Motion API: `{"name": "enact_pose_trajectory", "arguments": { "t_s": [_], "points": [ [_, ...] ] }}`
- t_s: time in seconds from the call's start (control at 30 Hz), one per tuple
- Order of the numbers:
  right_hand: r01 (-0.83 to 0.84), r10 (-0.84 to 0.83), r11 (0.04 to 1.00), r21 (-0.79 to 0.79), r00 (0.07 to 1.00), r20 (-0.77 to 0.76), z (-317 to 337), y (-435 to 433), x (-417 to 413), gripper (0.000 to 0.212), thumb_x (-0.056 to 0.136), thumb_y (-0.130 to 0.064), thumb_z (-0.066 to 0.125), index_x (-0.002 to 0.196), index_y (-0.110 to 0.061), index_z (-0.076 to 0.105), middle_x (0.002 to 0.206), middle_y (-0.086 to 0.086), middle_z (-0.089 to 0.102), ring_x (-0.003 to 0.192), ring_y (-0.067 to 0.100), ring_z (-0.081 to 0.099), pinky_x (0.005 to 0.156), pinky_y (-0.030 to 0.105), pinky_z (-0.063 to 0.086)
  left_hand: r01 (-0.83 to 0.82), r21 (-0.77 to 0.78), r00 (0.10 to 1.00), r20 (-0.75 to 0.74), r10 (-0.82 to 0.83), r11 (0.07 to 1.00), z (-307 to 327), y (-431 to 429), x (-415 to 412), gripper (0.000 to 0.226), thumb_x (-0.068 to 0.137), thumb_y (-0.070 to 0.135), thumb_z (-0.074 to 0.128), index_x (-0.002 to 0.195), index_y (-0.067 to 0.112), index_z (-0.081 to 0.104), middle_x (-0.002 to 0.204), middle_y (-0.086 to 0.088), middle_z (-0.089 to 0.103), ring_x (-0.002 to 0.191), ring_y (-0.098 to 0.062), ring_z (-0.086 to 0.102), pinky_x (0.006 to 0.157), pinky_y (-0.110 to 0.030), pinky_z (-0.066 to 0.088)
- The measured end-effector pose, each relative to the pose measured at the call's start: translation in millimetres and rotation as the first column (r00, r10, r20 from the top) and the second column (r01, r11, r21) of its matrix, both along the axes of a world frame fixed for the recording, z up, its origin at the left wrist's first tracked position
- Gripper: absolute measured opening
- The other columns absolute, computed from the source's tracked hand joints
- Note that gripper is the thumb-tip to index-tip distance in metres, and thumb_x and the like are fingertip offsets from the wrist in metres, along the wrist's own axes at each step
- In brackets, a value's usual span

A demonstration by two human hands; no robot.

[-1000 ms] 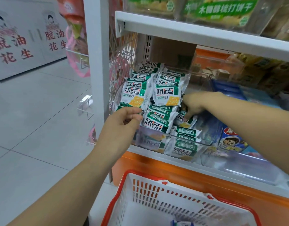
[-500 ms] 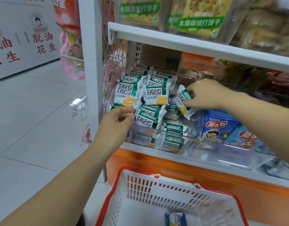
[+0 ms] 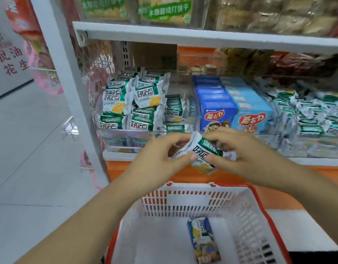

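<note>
Head camera: the cracker packet (image 3: 203, 155) hangs just above the far rim of the basket (image 3: 191, 201). It is pinched from both sides, with the left hand (image 3: 154, 162) curled on its left edge and the right hand (image 3: 246, 157) curled over its right edge and top. Its long axis runs steeply, lower end toward the basket, where a second packet (image 3: 203, 241) lies on the floor nearer the person. Blur hides which hand bears the weight, probably the right, so dropping it should need only a release slightly nearer.
</note>
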State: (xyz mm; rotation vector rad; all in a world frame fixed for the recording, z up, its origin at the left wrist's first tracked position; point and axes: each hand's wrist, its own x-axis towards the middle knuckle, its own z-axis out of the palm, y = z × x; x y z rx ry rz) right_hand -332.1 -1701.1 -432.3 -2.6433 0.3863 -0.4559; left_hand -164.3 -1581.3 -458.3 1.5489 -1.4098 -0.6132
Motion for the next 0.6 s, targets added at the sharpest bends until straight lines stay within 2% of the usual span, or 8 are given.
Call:
{"name": "enact_pose_trajectory", "arguments": {
  "t_s": [0.07,0.1,0.17,0.23,0.33,0.4,0.47,0.6],
  "points": [
    [0.067,-0.092,0.97,0.233,0.991,0.098,-10,3,-12,0.031,0.077,-0.048,0.068,0.106,-0.041,0.059,0.102,-0.025,0.061,0.101,-0.001,0.057,0.086,0.018,0.048,0.014,0.006,1.0,-0.023,-0.014,1.0,-3,-4,-6,0.033,0.082,0.044,0.063,0.109,0.025,0.066,0.103,0.0,0.071,0.096,-0.024,0.065,0.09,-0.05,0.05],
    [0.077,-0.148,0.918,0.39,0.977,0.156,-14,5,-17,0.035,0.07,-0.042,0.07,0.104,-0.038,0.06,0.101,-0.025,0.062,0.097,-0.001,0.06,0.084,0.019,0.05,0.009,0.013,0.998,-0.056,-0.008,1.0,-5,-6,-7,0.03,0.084,0.044,0.064,0.107,0.025,0.067,0.101,-0.001,0.071,0.096,-0.027,0.065,0.09,-0.052,0.049],
    [0.071,-0.259,0.78,0.622,0.941,0.218,-20,5,-24,0.035,0.064,-0.027,0.073,0.098,-0.026,0.064,0.092,-0.015,0.069,0.083,0.002,0.066,0.075,0.018,0.053,-0.027,0.036,0.984,-0.173,0.033,0.999,-9,-10,-9,0.016,0.086,0.036,0.067,0.099,0.027,0.067,0.099,0.004,0.072,0.095,-0.02,0.065,0.094,-0.051,0.048],
    [0.095,-0.344,0.72,0.688,0.909,0.234,-25,3,-29,0.024,0.062,-0.026,0.072,0.084,-0.018,0.067,0.08,-0.008,0.072,0.075,0.004,0.066,0.07,0.015,0.051,-0.046,0.079,0.953,-0.297,0.067,0.996,-13,-15,-11,0.018,0.079,0.037,0.069,0.095,0.029,0.067,0.1,0.003,0.071,0.099,-0.018,0.065,0.096,-0.05,0.048],
    [0.139,-0.445,0.659,0.739,0.864,0.235,-29,-4,-34,0.02,0.06,-0.039,0.071,0.066,-0.02,0.068,0.076,0.003,0.072,0.075,0.018,0.067,0.077,0.031,0.051,0.001,0.166,0.862,-0.499,0.084,0.986,-22,-22,-16,0.043,0.072,0.035,0.074,0.11,0.017,0.064,0.112,-0.006,0.07,0.108,-0.024,0.064,0.096,-0.045,0.05],
    [0.129,-0.471,0.61,0.782,0.852,0.227,-29,-6,-36,0.015,0.062,-0.039,0.069,0.063,-0.024,0.068,0.073,0.004,0.072,0.073,0.019,0.067,0.075,0.034,0.051,0.036,0.214,0.795,-0.597,0.102,0.976,-26,-25,-21,0.054,0.068,0.033,0.072,0.114,0.007,0.059,0.116,-0.007,0.066,0.105,-0.021,0.063,0.086,-0.033,0.054],
    [0.117,-0.478,0.587,0.801,0.848,0.227,-30,-6,-37,0.009,0.068,-0.035,0.068,0.063,-0.028,0.066,0.071,-0.001,0.072,0.068,0.011,0.066,0.072,0.031,0.048,0.06,0.239,0.723,-0.68,0.123,0.969,-27,-26,-26,0.055,0.065,0.032,0.072,0.111,0.006,0.058,0.113,-0.008,0.059,0.101,-0.018,0.059,0.077,-0.026,0.054],
    [0.15,-0.499,0.592,0.791,0.84,0.214,-32,-5,-37,0.009,0.084,-0.018,0.066,0.075,-0.019,0.064,0.075,-0.002,0.072,0.073,0.011,0.067,0.076,0.032,0.051,0.074,0.283,0.625,-0.76,0.176,0.956,-31,-28,-30,0.043,0.068,0.025,0.068,0.109,0.014,0.062,0.114,-0.005,0.069,0.097,-0.012,0.067,0.079,-0.029,0.055]
  ]
}}
